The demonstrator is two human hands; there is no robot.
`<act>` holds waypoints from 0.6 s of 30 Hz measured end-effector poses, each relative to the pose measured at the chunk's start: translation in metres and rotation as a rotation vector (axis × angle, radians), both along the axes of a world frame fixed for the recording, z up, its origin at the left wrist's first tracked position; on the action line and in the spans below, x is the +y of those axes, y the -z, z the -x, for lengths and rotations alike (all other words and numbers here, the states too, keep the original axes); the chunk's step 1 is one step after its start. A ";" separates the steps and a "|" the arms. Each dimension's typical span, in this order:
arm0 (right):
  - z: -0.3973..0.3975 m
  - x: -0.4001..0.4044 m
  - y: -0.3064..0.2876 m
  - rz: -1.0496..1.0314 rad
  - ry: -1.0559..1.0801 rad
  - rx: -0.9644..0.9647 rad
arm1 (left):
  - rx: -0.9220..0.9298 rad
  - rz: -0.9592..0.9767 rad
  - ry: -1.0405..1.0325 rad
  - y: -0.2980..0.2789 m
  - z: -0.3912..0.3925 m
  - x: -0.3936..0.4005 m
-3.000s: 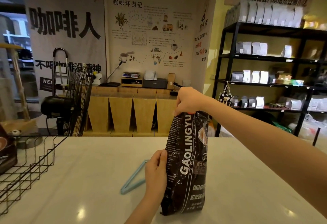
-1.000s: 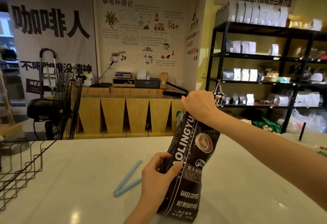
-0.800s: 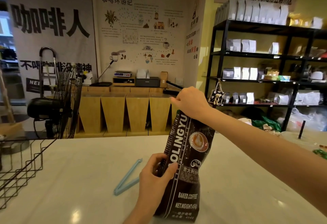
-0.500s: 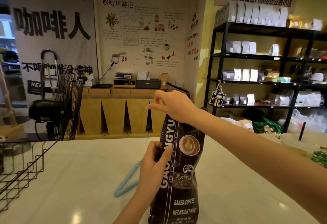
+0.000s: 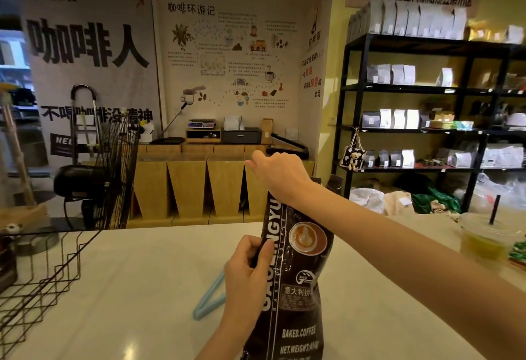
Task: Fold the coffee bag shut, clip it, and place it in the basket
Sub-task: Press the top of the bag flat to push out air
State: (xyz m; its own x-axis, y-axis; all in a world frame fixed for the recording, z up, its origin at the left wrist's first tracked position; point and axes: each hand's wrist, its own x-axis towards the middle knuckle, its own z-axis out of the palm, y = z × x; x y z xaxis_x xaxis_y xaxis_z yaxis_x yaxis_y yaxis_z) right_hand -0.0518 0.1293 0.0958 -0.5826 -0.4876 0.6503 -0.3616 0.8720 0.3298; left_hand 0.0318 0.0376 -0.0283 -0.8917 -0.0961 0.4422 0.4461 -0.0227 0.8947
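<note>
Black coffee bag (image 5: 296,280) upright, both hands' grip pinching it; wire basket (image 5: 42,280) apart.

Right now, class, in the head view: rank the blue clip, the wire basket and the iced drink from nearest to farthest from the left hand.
1. Blue clip: on the counter just left of the left hand, partly behind it.
2. Wire basket: far left edge of the counter.
3. Iced drink: far right, beyond the bag.

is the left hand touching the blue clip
Cannot tell. In the head view the left hand grips the coffee bag and overlaps the blue clip, hiding any gap.
</note>
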 end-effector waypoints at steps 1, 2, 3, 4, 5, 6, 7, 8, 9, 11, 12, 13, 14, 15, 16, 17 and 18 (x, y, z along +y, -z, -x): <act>-0.002 -0.001 -0.002 0.005 -0.038 0.028 | -0.006 -0.001 0.006 -0.001 0.001 -0.002; -0.005 -0.001 -0.005 0.031 -0.073 0.049 | -0.015 -0.004 0.016 -0.002 0.002 -0.003; -0.008 0.000 -0.009 0.065 -0.097 0.066 | -0.026 -0.009 0.026 -0.002 0.003 -0.005; -0.012 0.004 -0.012 0.104 -0.109 0.100 | -0.042 -0.019 0.035 -0.004 0.004 -0.006; -0.016 0.009 -0.013 0.164 -0.128 0.140 | -0.066 -0.037 0.045 -0.005 0.006 -0.008; -0.021 0.015 -0.010 0.271 -0.178 0.179 | -0.102 -0.065 0.055 -0.005 0.009 -0.010; -0.028 0.021 -0.004 0.437 -0.252 0.213 | -0.148 -0.105 0.065 -0.006 0.011 -0.011; -0.033 0.026 0.009 0.642 -0.324 0.231 | -0.199 -0.155 0.077 -0.006 0.013 -0.013; -0.041 0.031 0.024 0.851 -0.381 0.210 | -0.245 -0.211 0.087 -0.007 0.015 -0.014; -0.053 0.036 0.059 1.228 -0.391 0.012 | -0.298 -0.296 0.076 -0.006 0.019 -0.018; -0.057 0.038 0.077 1.358 -0.356 -0.131 | -0.309 -0.320 0.056 -0.004 0.020 -0.019; -0.062 0.039 0.095 1.443 -0.320 -0.267 | -0.312 -0.336 0.033 -0.003 0.020 -0.020; -0.065 0.040 0.113 1.497 -0.291 -0.383 | -0.310 -0.350 0.012 -0.001 0.021 -0.021; -0.067 0.041 0.128 1.539 -0.277 -0.489 | -0.306 -0.364 -0.003 0.001 0.022 -0.022; -0.071 0.040 0.140 1.578 -0.277 -0.590 | -0.303 -0.375 -0.014 0.003 0.022 -0.023; -0.073 0.038 0.150 1.606 -0.295 -0.684 | -0.300 -0.383 -0.024 0.004 0.023 -0.023; -0.076 0.036 0.157 1.639 -0.326 -0.777 | -0.295 -0.390 -0.034 0.005 0.023 -0.024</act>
State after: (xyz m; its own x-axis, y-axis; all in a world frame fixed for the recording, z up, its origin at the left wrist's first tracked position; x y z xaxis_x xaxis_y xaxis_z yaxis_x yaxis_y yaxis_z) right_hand 0.0238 0.1649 -0.0614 -0.9709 0.1400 0.1945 -0.1992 -0.0205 -0.9797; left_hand 0.0089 0.0140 -0.0333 -0.9671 -0.2356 0.0964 0.1812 -0.3712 0.9107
